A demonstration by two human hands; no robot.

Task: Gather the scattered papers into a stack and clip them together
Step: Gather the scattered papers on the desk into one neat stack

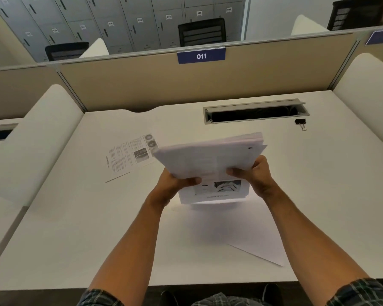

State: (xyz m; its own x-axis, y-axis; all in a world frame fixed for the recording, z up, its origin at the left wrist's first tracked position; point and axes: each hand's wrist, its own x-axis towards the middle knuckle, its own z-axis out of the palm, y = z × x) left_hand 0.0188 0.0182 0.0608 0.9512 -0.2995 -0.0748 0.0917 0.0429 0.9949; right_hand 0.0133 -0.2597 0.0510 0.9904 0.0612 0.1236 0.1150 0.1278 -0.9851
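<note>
A thick stack of papers (208,156) is held above the white desk (75,228), tilted, with its lower edge hanging toward the desk. My left hand (175,182) grips its near left edge and my right hand (255,173) grips its near right edge. One printed sheet (128,156) lies flat on the desk to the left of the stack. A blank white sheet (252,239) lies on the desk under and in front of my hands. A black binder clip (300,123) sits far right, near the cable slot.
A long open cable slot (255,112) runs along the back of the desk. A beige partition (142,85) labelled 011 closes the back; white side dividers (31,146) stand left and right. Black chairs and grey lockers stand beyond.
</note>
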